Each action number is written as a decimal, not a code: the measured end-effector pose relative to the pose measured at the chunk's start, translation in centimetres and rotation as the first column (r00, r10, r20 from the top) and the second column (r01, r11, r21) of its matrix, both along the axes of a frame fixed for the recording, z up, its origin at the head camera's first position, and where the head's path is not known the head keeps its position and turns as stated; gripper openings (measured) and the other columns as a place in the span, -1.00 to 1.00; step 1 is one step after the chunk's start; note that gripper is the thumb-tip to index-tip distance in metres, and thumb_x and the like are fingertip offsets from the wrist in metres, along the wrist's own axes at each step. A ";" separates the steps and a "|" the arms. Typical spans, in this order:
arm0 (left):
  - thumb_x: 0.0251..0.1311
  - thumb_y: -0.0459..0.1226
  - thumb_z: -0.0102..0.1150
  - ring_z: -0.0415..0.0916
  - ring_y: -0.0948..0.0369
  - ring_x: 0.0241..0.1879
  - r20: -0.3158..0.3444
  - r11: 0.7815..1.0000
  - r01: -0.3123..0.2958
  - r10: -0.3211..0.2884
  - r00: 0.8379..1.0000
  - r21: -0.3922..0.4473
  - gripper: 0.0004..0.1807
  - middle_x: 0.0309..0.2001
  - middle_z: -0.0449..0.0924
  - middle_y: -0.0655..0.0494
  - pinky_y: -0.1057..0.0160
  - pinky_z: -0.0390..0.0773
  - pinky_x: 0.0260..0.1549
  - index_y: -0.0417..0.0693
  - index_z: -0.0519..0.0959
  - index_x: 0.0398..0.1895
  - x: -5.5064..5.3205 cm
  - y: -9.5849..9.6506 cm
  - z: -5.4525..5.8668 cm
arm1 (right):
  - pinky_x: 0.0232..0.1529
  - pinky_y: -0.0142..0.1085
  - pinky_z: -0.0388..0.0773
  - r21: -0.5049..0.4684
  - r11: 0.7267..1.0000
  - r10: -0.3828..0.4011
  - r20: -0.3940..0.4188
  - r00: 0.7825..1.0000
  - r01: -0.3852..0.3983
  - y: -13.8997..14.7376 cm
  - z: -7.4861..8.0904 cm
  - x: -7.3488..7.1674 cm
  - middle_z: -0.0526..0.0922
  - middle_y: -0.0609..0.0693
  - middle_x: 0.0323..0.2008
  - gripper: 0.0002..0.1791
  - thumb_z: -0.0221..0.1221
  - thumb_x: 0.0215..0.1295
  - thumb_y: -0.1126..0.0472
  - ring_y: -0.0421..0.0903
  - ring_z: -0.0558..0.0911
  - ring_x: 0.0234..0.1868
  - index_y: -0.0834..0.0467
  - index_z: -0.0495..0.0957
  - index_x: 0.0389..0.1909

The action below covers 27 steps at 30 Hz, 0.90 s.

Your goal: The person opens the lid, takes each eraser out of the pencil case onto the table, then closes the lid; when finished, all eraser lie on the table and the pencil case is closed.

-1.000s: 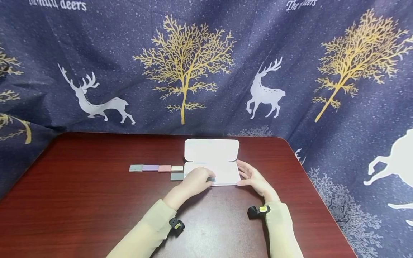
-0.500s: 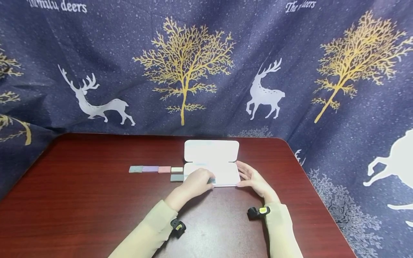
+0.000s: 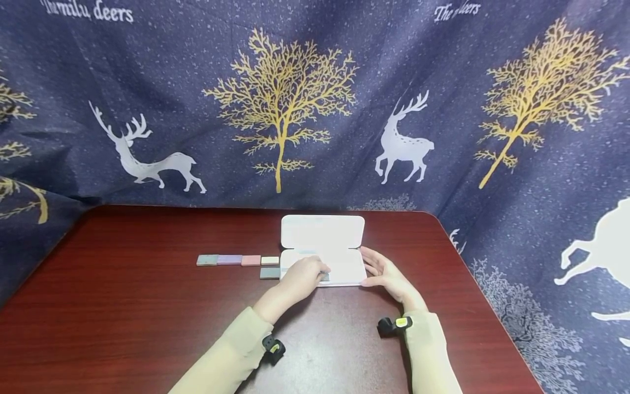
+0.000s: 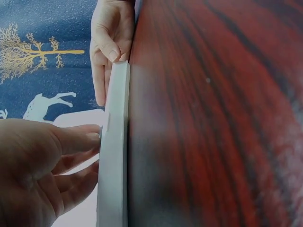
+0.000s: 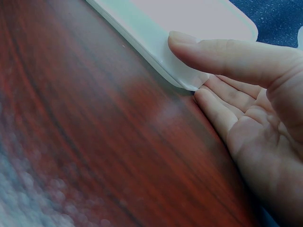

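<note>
A white flat case [image 3: 349, 268] lies on the table, its hinged lid [image 3: 322, 231] tipped open at the back. My left hand [image 3: 302, 273] reaches over its near rim, thumb and fingers bent down around a small grey-blue block [image 3: 325, 277] inside. In the left wrist view, the thumb of the left hand [image 4: 28, 165] is right at the rim and hides the block. My right hand [image 3: 386, 273] grips the right end of the case; the right wrist view has its thumb [image 5: 189, 49] over the front corner and other fingers [image 5: 218, 104] against the end.
Left of the case, a row of flat blocks lies on the table: grey-green [image 3: 207, 260], purple [image 3: 229, 260], pink [image 3: 251, 260] and cream [image 3: 269, 261]. A dark grey-green block [image 3: 269, 273] sits in front of the cream one. A patterned cloth [image 3: 315, 98] hangs behind the table.
The left hand's fingertips have shifted slightly within the case, showing a little more of the grey-blue block. The right hand stays at the case's end.
</note>
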<state>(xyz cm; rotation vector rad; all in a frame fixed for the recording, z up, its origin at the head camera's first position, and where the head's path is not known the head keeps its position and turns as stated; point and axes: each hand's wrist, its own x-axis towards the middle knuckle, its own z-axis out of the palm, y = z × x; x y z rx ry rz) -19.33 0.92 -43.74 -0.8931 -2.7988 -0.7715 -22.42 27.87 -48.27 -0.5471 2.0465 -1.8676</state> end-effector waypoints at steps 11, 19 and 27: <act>0.18 -0.44 0.19 0.67 0.09 -0.04 0.032 0.998 -0.010 0.008 0.999 0.055 -0.83 -0.18 0.75 0.01 0.18 0.63 0.03 -0.16 0.74 -0.23 -0.1 0.2 -0.2 | 0.18 -0.49 0.48 -0.008 1.000 0.005 0.008 1.000 -0.005 0.2 -0.2 -0.1 -0.03 0.46 0.46 0.06 0.36 0.01 0.42 -0.16 0.36 0.35 0.43 -0.08 0.47; 0.17 -0.45 0.20 0.67 0.08 -0.05 0.014 0.999 0.005 -0.006 1.000 0.037 -0.81 -0.17 0.75 0.02 0.16 0.63 0.03 -0.15 0.74 -0.21 -0.3 0.2 -0.4 | 0.21 -0.52 0.44 0.008 1.000 -0.027 0.044 0.999 0.027 0.0 0.1 -0.1 -0.03 0.44 0.47 0.00 0.23 0.01 0.61 -0.02 0.28 0.42 0.45 -0.09 0.47; 0.18 -0.43 0.21 0.67 0.09 -0.04 0.023 1.000 -0.001 0.000 1.000 0.013 -0.81 -0.14 0.75 0.01 0.17 0.63 0.03 -0.13 0.72 -0.18 -0.2 0.2 -0.3 | 0.21 -0.52 0.43 0.003 1.000 -0.021 0.028 0.999 0.021 0.0 0.2 0.0 -0.04 0.47 0.47 0.01 0.26 0.00 0.57 0.25 0.14 0.46 0.46 -0.08 0.46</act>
